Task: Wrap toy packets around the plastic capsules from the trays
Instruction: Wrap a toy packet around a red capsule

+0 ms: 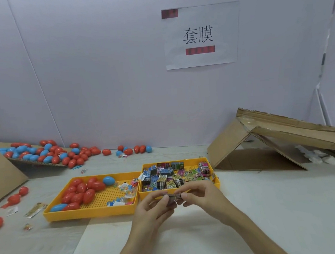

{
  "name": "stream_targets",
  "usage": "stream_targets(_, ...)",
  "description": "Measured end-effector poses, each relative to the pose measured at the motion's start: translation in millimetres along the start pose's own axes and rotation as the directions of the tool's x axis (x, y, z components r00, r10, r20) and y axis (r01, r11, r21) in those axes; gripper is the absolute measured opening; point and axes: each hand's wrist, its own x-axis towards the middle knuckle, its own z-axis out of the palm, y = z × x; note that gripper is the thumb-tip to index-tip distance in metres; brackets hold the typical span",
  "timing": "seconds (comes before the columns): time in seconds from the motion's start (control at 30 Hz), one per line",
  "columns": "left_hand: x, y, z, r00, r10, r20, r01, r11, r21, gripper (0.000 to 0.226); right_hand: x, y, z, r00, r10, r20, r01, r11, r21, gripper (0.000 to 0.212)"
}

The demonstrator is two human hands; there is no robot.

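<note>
So right now both hands are up together at dead centre, just in front of the packet tray [216,183]. The left hand [149,207] and right hand [201,194] each pinch an end of one small dark packet [172,199], which runs roughly 9-to-3 between the fingertips. I can't spot a capsule in there, though the fingers hide a fair bit. To my eye the next bit turns on the capsules [81,191]. They sit at about 10 o'clock from the hands, in the capsule tray [89,213], which butts up against the packet tray's left side. That makes the left hand clearly the nearer one for a reach, while the right could hang on to the packet. The capsules are mostly red with a few blue, lying on their sides and bunched into the tray's left half, long axes pointing every which way, so I'd guess any grab needs a bit of wrist turn. The tabletop [271,209] is pale and flat. A loose heap of capsules [49,153] sits along the wall at 10 to 11, a cardboard ramp [265,138] at 2, and a paper sign [199,35] on the wall at 12.
</note>
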Motion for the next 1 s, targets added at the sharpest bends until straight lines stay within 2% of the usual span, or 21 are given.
stream_targets(0.53,0.7,1.7,0.0,1.0,-0.027,-0.015,0.027,0.999,-0.042,0.034,2.5,5.1,0.2,0.993,-0.094,-0.068,0.096,0.995,0.018,0.015)
stream_targets(0.77,2.2,1.6,0.5,0.998,0.023,-0.052,-0.025,0.999,-0.036,0.028,3.3,3.2,-0.3,0.99,-0.108,-0.091,0.106,0.994,-0.028,0.022)
stream_targets(0.9,3.1,-0.5,1.3,0.997,0.054,-0.063,-0.056,0.998,-0.025,0.026,3.4,3.0,-3.0,0.986,-0.103,-0.128,0.097,0.994,-0.052,0.017)
stream_targets(1.0,2.5,-2.5,0.5,0.989,0.126,-0.071,-0.122,0.991,0.062,0.013,2.4,2.7,-3.3,0.994,-0.051,-0.099,0.046,0.998,-0.053,0.009)
